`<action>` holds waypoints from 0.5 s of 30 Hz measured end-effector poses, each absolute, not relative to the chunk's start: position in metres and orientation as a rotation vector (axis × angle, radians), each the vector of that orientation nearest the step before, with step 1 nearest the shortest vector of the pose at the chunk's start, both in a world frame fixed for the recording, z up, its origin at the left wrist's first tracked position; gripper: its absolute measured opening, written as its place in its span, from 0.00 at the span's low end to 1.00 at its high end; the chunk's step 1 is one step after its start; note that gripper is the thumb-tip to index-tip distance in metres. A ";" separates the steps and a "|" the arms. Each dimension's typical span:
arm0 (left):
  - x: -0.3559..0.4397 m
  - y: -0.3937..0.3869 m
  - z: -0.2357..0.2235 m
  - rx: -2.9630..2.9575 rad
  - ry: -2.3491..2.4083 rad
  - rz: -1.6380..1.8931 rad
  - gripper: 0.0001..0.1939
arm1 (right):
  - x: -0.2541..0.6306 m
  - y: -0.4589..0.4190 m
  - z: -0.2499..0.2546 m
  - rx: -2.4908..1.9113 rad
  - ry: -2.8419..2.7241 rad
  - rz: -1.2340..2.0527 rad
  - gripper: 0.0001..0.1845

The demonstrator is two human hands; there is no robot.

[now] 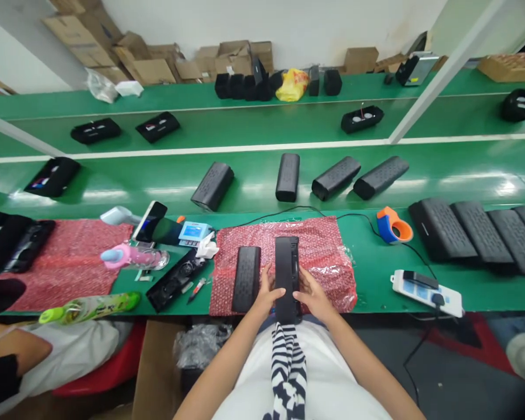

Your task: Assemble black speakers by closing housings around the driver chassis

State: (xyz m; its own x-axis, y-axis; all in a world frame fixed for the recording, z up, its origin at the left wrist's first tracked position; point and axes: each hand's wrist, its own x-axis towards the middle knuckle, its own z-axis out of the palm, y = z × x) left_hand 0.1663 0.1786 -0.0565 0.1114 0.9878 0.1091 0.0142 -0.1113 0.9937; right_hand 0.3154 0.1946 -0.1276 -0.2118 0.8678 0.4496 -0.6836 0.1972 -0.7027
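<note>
A long black speaker housing (286, 280) stands lengthwise before my body, gripped from both sides. My left hand (268, 291) closes on its left edge, thumb on the upper face. From the right, my right hand (311, 295) holds the same housing, thumb on its face near the edge. The housing's underside is hidden. Just left of it, a black speaker (247, 279) with a patterned front lies on a pink bubble-wrap sheet (324, 262).
Tape in an orange-and-blue dispenser (394, 226) and a white power strip (426, 293) are at right, with several speakers (441, 230) beyond. On the left are an opened black casing (177, 280), a bottle (91, 306) and a co-worker's arm (17, 347). A cable (297, 209) crosses behind the mat.
</note>
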 end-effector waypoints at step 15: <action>0.170 0.165 -0.059 1.588 1.066 1.185 0.59 | 0.325 0.184 -0.131 -0.162 -1.092 1.420 0.44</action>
State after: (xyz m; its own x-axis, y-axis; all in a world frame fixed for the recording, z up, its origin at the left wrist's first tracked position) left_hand 0.1703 0.1646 -0.0588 0.1831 0.9543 0.2363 0.1342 -0.2623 0.9556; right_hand 0.3252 0.1837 -0.1310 -0.2160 0.8361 0.5043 -0.7019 0.2261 -0.6755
